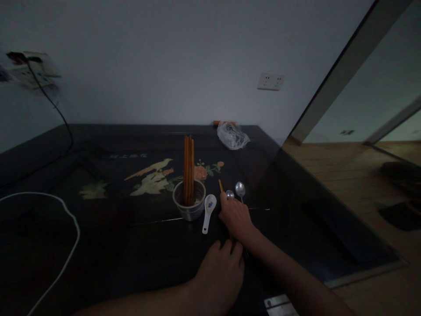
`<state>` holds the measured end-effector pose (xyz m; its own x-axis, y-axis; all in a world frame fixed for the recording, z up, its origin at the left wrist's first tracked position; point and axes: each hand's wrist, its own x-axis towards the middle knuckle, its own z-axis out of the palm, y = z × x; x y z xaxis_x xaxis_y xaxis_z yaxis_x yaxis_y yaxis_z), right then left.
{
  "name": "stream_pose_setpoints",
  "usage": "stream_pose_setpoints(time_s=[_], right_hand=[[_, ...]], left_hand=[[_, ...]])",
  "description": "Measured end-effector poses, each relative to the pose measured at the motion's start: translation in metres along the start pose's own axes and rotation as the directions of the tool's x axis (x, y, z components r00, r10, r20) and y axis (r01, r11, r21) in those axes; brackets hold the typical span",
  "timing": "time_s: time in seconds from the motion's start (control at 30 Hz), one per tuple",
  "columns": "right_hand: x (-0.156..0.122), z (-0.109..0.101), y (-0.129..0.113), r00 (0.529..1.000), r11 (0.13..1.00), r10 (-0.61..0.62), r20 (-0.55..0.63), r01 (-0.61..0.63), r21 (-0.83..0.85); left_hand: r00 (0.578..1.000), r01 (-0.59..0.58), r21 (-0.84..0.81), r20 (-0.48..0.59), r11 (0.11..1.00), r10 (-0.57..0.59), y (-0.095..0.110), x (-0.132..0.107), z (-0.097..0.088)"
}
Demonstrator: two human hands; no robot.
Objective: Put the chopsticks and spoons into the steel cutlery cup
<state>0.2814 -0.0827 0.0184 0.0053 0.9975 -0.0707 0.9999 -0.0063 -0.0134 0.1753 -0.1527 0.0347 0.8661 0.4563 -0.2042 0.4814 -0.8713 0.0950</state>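
My right hand [235,215] is closed on a wooden chopstick, whose orange-brown tip [220,186] sticks out past the fingers; I cannot tell whether there is more than one. My left hand [222,272] is just below the right wrist, fingers curled; whatever it grips, if anything, is hidden. To the left of the right hand, a white ceramic spoon [209,210] with a blue mark lies on the dark table. Beside it stands a metal cup [189,212] with several upright chopsticks [188,169]. Two metal spoons [240,189] [230,194] lie beyond the right hand, their handles partly covered.
The glossy dark table [138,245] bears a bird-and-flower picture. A crumpled clear plastic bag [233,136] lies at the back by the wall. A white cable [74,215] curves along the left; a black cord [59,112] hangs from a socket. A pale object [280,305] is at the near edge.
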Motion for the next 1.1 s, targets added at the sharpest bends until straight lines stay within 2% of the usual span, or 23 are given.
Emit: stream_pose_setpoints(time_s=[0.1,0.23,0.4,0.47,0.57,0.6,0.63,0.7,0.73,0.77,0.83,0.9,0.97,1.1], right_hand=[[0.003,0.003,0.001,1.0,1.0,0.008,-0.003,-0.008,0.022],[0.007,0.006,0.004,1.0,0.997,0.017,0.009,-0.018,0.079],[0.01,0.006,0.014,1.0,0.972,0.014,0.002,-0.014,0.236],[0.013,0.004,0.022,1.0,0.94,-0.012,-0.015,0.017,0.34],[0.015,-0.003,0.035,0.997,0.868,-0.05,-0.056,0.071,0.491],[0.014,-0.006,0.038,0.995,0.813,-0.059,-0.079,0.094,0.575],[0.013,-0.01,0.041,0.992,0.72,-0.067,-0.106,0.122,0.684],[0.007,-0.018,0.041,0.983,0.423,-0.081,-0.163,0.182,0.888],[0.003,-0.022,0.039,0.979,0.262,-0.084,-0.186,0.201,0.944],[-0.002,-0.025,0.036,0.976,0.136,-0.086,-0.201,0.211,0.968],[-0.01,-0.029,0.029,0.973,0.03,-0.091,-0.211,0.215,0.976],[-0.017,-0.032,0.024,0.971,0.002,-0.093,-0.221,0.222,0.975],[-0.022,-0.033,0.021,0.962,0.034,-0.115,-0.247,0.252,0.967],[-0.03,-0.04,0.026,0.915,0.23,-0.242,-0.323,0.378,0.897]], left_hand=[[1.0,0.0,0.007,0.002,1.0,0.0,0.002,-0.002,0.004],[0.998,-0.04,0.003,-0.055,0.999,0.04,0.001,-0.004,0.009],[0.983,-0.099,-0.071,-0.161,0.993,0.087,-0.008,-0.005,-0.006],[0.988,-0.065,-0.19,-0.153,0.98,0.036,-0.015,-0.008,-0.013],[0.982,0.084,-0.454,-0.115,0.887,-0.152,-0.028,-0.015,-0.013],[0.968,0.132,-0.548,-0.107,0.826,-0.226,-0.032,-0.017,-0.011],[0.951,0.165,-0.637,-0.101,0.753,-0.294,-0.035,-0.019,-0.008],[0.915,0.161,-0.792,-0.105,0.589,-0.39,-0.038,-0.02,-0.002],[0.902,0.13,-0.851,-0.111,0.509,-0.416,-0.039,-0.019,0.001],[0.896,0.088,-0.898,-0.119,0.432,-0.429,-0.039,-0.018,0.003],[0.886,0.006,-0.952,-0.137,0.307,-0.443,-0.039,-0.013,0.005],[0.877,-0.022,-0.968,-0.138,0.248,-0.46,-0.04,-0.009,0.007],[0.865,-0.008,-0.971,-0.127,0.241,-0.485,-0.042,-0.008,0.009],[0.854,0.009,-0.961,-0.137,0.278,-0.501,-0.046,-0.012,0.013]])
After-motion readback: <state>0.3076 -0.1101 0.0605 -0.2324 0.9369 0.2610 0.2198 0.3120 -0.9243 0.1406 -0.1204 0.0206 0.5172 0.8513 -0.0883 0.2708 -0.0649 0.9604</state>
